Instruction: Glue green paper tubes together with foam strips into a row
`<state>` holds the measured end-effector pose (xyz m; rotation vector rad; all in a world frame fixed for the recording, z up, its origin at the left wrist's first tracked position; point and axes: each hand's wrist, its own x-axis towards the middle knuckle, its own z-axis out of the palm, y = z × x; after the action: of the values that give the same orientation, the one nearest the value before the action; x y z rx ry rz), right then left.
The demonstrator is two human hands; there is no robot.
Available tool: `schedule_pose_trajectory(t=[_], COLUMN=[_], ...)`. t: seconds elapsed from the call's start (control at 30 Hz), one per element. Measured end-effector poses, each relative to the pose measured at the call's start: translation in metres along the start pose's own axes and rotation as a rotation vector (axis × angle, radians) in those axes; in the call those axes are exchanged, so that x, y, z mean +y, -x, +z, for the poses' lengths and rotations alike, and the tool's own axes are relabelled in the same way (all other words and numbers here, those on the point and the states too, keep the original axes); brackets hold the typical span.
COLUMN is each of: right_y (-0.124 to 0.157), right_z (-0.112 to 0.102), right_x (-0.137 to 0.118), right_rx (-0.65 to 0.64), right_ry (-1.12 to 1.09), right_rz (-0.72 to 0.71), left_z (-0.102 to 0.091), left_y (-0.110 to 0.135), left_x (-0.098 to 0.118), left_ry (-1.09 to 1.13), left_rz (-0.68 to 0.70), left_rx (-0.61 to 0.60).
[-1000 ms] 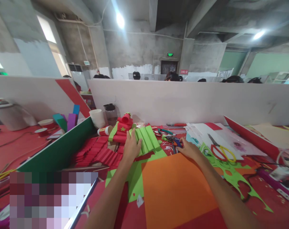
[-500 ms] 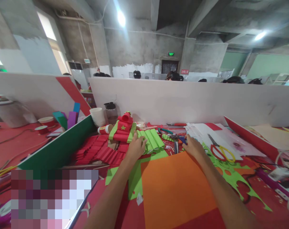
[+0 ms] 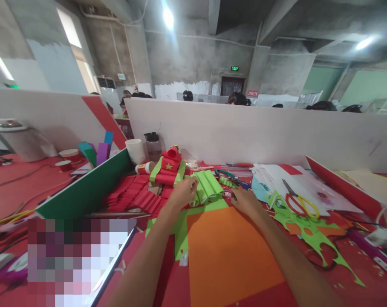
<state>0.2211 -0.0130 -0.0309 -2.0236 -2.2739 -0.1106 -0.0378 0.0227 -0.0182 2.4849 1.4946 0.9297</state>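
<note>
My left hand (image 3: 183, 192) is at the left end of the light green rolled paper strips (image 3: 208, 185), its fingers curled together; what they hold, if anything, is hidden. My right hand (image 3: 246, 201) has closed its fingers at a small dark item, too small to name, just right of those strips. Below both hands lies an orange paper sheet (image 3: 228, 256), over green and red sheets. Left of my left hand stands a red and green paper model (image 3: 168, 166) with a yellow star.
Red pleated paper (image 3: 126, 194) lies beside a green board (image 3: 88, 189). Scissors (image 3: 300, 200) with red and yellow handles rest at right, near green paper offcuts (image 3: 311, 238). A white cup (image 3: 135, 150) and a dark-lidded bottle (image 3: 153, 146) stand before the white partition (image 3: 244, 132).
My right hand has moved left and nearer, from the blue-handled tool to the dark item beside the green strips. My left hand's fingers have drawn together. The view has shifted slightly.
</note>
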Motion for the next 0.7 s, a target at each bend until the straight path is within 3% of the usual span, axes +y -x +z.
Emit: schedule_pose_trajectory(t=[0.1, 0.17, 0.27, 0.37, 0.5, 0.6, 0.7], right_y=[-0.002, -0.003, -0.001, 0.003, 0.005, 0.005, 0.006], right_z=[-0.001, -0.006, -0.018, -0.03, -0.034, -0.029, -0.025], right_x=[0.001, 0.004, 0.01, 0.014, 0.01, -0.001, -0.014], right_rx=[0.03, 0.07, 0.217, 0.364, 0.374, 0.415, 0.513], right_ry=[-0.006, -0.031, -0.116, -0.322, -0.6, -0.669, -0.699], right_rz=[0.035, 0.064, 0.079, 0.0, -0.067, -0.048, -0.051], left_z=[-0.004, -0.005, -0.006, -0.005, 0.0, 0.0, -0.002], left_y=[0.003, 0.006, 0.008, 0.008, 0.01, 0.014, 0.017], left_x=[0.009, 0.015, 0.02, 0.024, 0.033, 0.042, 0.051], left_ry=[0.098, 0.109, 0.099, 0.135, 0.238, 0.343, 0.444], left_rz=[0.173, 0.233, 0.247, 0.264, 0.351, 0.383, 0.329], left_rx=[-0.248, -0.344, -0.359, -0.282, -0.177, -0.252, -0.378])
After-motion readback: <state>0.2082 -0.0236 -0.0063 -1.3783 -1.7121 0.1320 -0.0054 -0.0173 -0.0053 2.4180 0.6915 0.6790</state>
